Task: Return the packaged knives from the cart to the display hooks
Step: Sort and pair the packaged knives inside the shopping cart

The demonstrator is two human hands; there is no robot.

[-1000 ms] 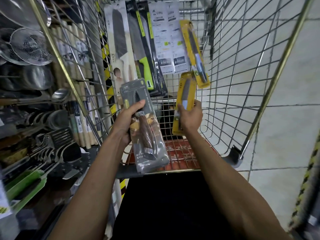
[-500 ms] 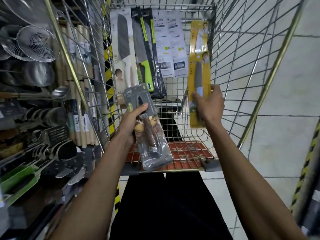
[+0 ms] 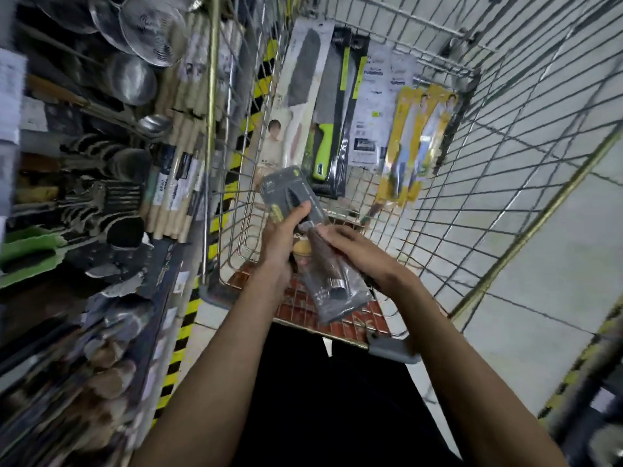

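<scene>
Head view: my left hand (image 3: 283,230) grips the grey-packaged wooden-handled knife (image 3: 337,294) above the wire cart (image 3: 472,170). My right hand (image 3: 357,254) lies across it, grip unclear. Next, probably: turn to the display hooks and align the pack's hang-hole.

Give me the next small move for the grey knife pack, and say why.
Probably lift the grey knife pack clear of the cart and swing it left toward the shelving. The left hand grips its upper part, the right hand touches its lower half, and it is on no hook.
</scene>
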